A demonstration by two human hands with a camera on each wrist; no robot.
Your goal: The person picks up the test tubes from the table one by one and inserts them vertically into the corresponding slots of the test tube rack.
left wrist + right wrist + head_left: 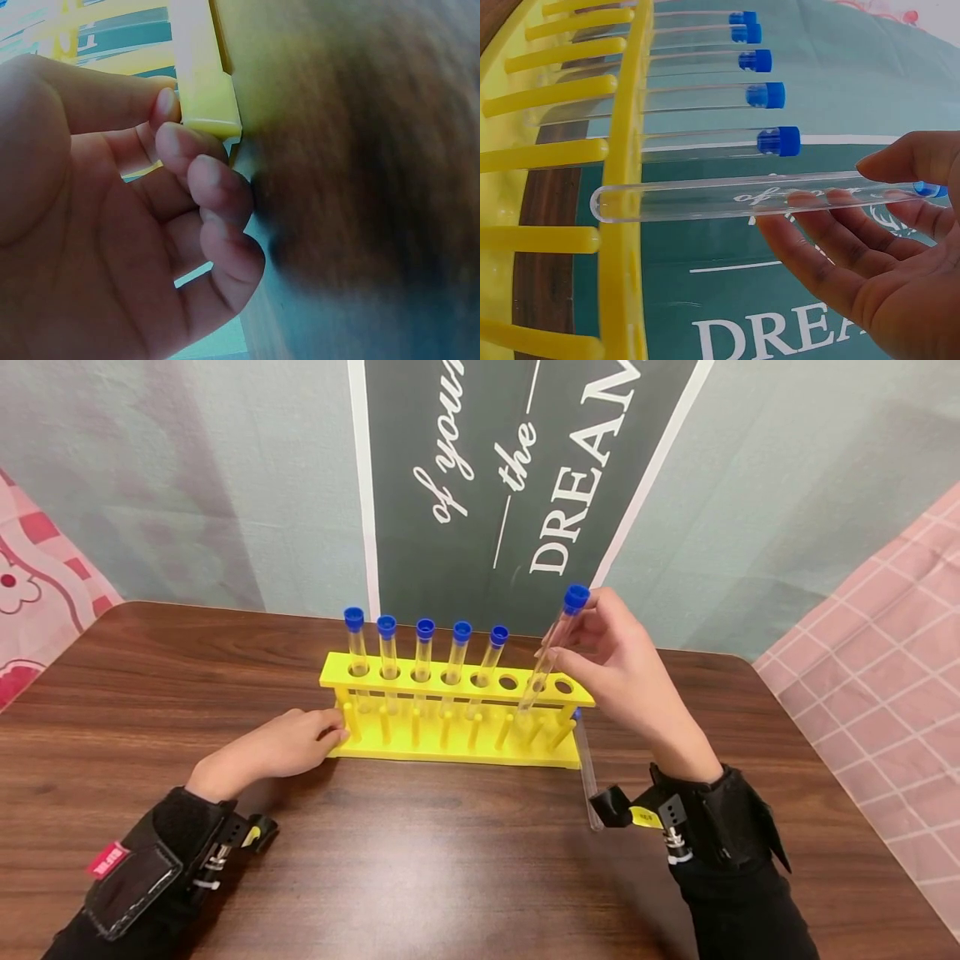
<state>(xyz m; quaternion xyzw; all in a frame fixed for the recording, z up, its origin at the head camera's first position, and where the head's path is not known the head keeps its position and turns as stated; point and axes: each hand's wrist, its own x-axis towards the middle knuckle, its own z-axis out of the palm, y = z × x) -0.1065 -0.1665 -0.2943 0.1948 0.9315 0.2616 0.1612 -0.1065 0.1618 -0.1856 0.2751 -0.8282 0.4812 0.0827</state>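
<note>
On the wooden table (pixel 450 860), left hand (pixel 281 747) grips rack (pixel 450 681); right hand (pixel 622 672) pinches tube (pixel 551 647).

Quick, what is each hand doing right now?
Left hand: fingers curled, pinching the left end of the yellow test tube rack.
Right hand: pinching a blue-capped test tube, its bottom poking through a rack hole.

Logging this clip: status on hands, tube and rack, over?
Left hand grips yellow rack end. Right hand pinches capped tube, tilted, tip through the seventh hole. Spare tube lies on table, clear of the hole.
</note>
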